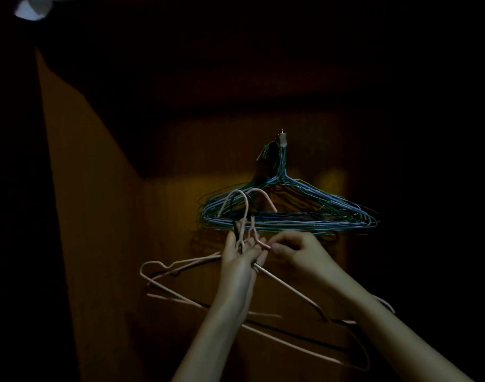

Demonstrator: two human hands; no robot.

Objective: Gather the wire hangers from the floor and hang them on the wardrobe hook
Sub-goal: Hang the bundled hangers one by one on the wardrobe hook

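Note:
A thick bundle of blue, green and purple wire hangers (pixel 291 213) hangs from a small metal hook (pixel 282 139) on the wardrobe's back wall. Just below it, my left hand (pixel 240 257) grips the necks of a few pink and black wire hangers (pixel 180 282); their hooks rise in front of the hung bundle and their frames spread out below my arms. My right hand (pixel 293 250) pinches the neck of one pink hanger right beside my left hand's fingers.
The wardrobe is dark inside, with a brown wooden back wall (pixel 180 194) and a left side panel (pixel 78 188). A dark shelf or ceiling (pixel 236 78) spans above the hook. A white object (pixel 33 8) shows at the top left corner.

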